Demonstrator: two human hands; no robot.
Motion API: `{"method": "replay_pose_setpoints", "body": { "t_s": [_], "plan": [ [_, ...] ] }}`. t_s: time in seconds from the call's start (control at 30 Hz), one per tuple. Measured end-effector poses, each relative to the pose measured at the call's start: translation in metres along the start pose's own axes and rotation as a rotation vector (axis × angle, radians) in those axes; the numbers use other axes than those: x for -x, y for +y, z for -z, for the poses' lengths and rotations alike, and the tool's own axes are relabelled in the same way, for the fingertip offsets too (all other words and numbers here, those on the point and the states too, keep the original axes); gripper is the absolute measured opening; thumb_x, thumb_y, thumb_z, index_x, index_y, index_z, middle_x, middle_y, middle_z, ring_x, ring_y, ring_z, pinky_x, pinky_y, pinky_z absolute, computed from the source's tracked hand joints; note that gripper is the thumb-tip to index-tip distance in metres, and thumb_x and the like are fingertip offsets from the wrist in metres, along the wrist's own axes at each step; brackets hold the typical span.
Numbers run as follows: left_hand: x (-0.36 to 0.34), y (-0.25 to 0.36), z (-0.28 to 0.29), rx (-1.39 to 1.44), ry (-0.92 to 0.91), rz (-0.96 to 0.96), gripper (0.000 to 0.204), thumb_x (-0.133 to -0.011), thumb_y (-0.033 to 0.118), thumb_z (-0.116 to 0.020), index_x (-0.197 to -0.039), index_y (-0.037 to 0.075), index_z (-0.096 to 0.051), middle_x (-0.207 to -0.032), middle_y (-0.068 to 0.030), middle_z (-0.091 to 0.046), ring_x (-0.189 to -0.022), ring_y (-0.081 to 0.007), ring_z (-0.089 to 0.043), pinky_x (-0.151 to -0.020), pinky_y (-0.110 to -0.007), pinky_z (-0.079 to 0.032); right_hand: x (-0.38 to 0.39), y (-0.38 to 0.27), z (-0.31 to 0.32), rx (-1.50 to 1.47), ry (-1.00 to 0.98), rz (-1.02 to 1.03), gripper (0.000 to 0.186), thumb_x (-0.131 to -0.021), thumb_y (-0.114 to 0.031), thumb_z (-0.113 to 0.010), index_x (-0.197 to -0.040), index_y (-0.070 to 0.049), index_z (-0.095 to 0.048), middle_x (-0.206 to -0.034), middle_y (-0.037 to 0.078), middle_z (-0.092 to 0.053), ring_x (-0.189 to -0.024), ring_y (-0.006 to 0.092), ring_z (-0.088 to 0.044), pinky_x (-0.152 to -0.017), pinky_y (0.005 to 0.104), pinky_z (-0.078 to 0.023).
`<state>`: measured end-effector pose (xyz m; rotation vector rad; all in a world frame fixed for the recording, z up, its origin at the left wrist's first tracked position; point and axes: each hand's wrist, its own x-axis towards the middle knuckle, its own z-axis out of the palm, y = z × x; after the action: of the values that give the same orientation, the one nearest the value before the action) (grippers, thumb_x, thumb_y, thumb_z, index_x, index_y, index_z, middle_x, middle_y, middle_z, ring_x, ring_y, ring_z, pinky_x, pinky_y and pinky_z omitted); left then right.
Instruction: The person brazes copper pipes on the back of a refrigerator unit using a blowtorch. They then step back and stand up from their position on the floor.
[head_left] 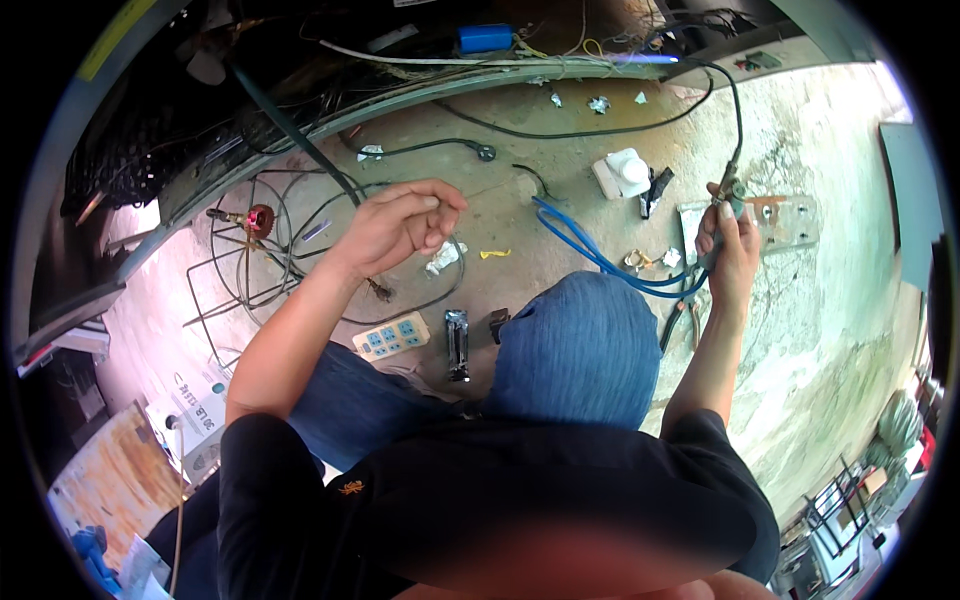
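My right hand is closed round the handle of a gas torch with a valve knob. A dark curved neck rises from it, and a violet-white streak like a flame shows at its far end. Looped blue hoses hang from the handle beside my knee. On the left, my left hand is raised with curled fingers, thumb and forefinger pinched. A faint thin rod seems to stick out rightward from them. Below that hand lie crumpled foil and a cable with a frayed end.
A metal frame edge runs across the far side, with a blue box beyond. On the concrete floor are a power strip, a white block, a black plug, pliers, a wire rack and a metal plate.
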<state>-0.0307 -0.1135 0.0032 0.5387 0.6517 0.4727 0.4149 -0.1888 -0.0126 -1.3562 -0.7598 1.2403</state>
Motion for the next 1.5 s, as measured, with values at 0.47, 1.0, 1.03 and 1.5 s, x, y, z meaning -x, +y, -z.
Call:
{"method": "replay_pose_setpoints", "body": {
  "t_s": [0.47,1.0,1.03,1.5],
  "plan": [
    [-0.081,0.028,-0.077,-0.147,0.233,-0.732,0.034,-0.112,0.020,-0.040,-0.126,-0.007,-0.056,-0.105,-0.0170,-0.068,-0.086,-0.0185,-0.065,-0.076,-0.032,-0.055,0.035,0.019,-0.003,-0.047,0.155,-0.056,0.065,-0.109,-0.053,-0.038,-0.117,0.005,-0.065,-0.064,-0.001,-0.050,-0.049,0.0067,-0.045,-0.046,0.0225,-0.036],
    [-0.103,0.028,-0.076,-0.143,0.260,-0.710,0.033,-0.111,0.020,-0.044,-0.128,-0.005,-0.055,-0.106,-0.0139,-0.066,-0.086,-0.0177,-0.059,-0.076,-0.031,-0.049,0.023,0.042,0.013,-0.053,0.232,-0.016,0.060,-0.108,-0.053,-0.042,-0.110,0.001,-0.068,-0.058,-0.002,-0.048,-0.045,0.0055,-0.042,-0.043,0.0219,-0.032],
    [-0.104,0.028,-0.076,-0.145,0.259,-0.705,0.032,-0.111,0.019,-0.044,-0.129,-0.005,-0.055,-0.107,-0.0132,-0.065,-0.086,-0.0172,-0.057,-0.077,-0.031,-0.047,0.023,0.043,0.013,-0.055,0.235,-0.010,0.060,-0.108,-0.053,-0.043,-0.110,0.001,-0.068,-0.058,-0.002,-0.048,-0.044,0.0055,-0.042,-0.043,0.0219,-0.031],
    [-0.103,0.026,-0.080,-0.171,0.274,-0.694,0.033,-0.111,0.020,-0.042,-0.128,-0.004,-0.056,-0.106,-0.0130,-0.066,-0.086,-0.0174,-0.058,-0.077,-0.031,-0.048,0.025,0.039,0.012,0.017,0.244,0.018,0.059,-0.108,-0.053,-0.045,-0.105,0.001,-0.069,-0.057,-0.002,-0.048,-0.045,0.0048,-0.041,-0.045,0.0217,-0.030]
  ]
}}
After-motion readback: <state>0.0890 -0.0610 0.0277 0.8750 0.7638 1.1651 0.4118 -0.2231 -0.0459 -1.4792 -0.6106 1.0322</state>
